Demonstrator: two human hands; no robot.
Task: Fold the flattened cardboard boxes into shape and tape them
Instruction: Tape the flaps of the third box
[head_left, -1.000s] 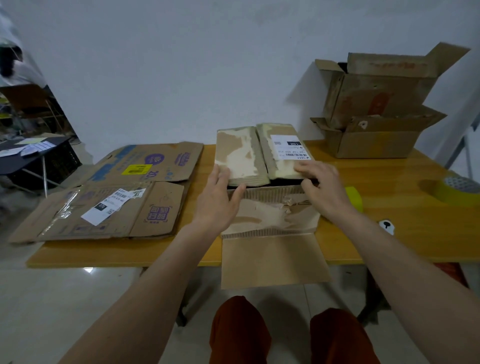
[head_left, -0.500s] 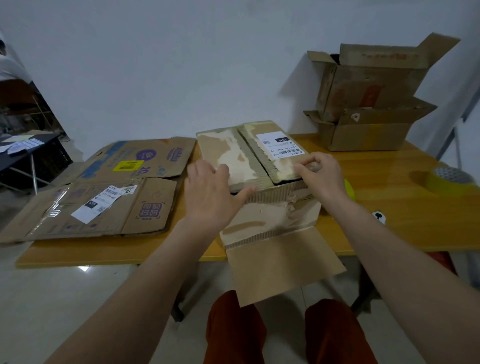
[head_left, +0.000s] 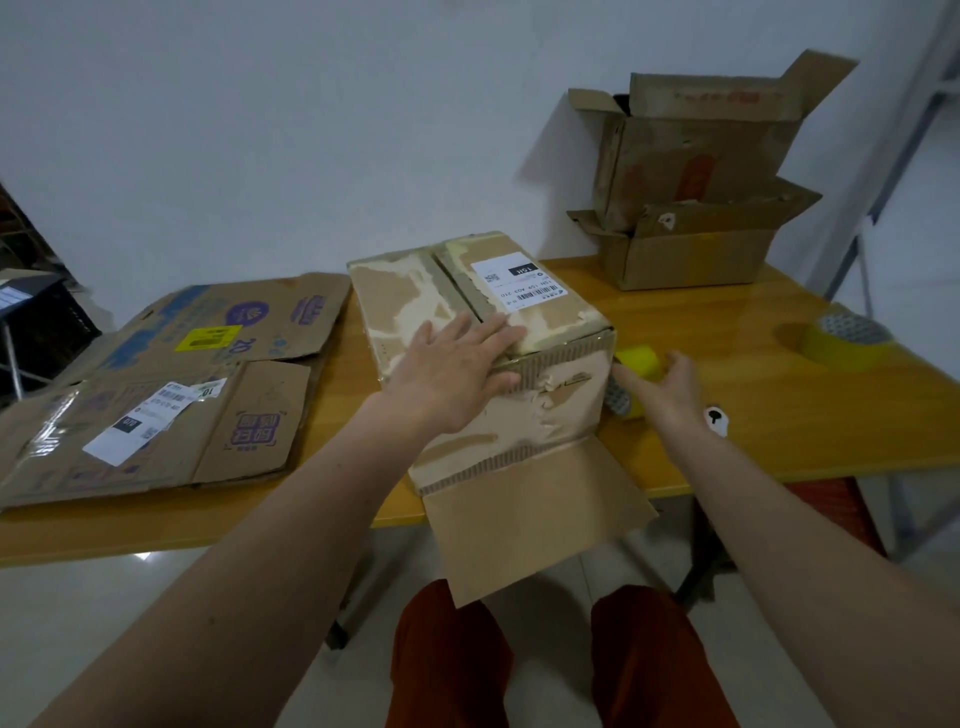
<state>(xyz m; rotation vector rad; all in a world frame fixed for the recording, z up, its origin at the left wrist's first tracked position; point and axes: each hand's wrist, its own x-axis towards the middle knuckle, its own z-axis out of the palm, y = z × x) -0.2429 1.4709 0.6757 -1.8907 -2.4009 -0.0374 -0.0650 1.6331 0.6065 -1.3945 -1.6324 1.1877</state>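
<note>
The folded box sat on the yellow table, near its front edge, one flap hanging off toward the knees. Left hand lay flat on the box's closed top flaps, fingers straight and spread. Right hand was just right of the box, fingers loosely open, touching a yellow tape roll — not gripping it as far as I could tell. The white shipping label on the box had a barcode; the small text was too blurry to make out. Left of the box lay flattened cartons — one showed "20". Behind the box, open boxes were stacked.
</note>
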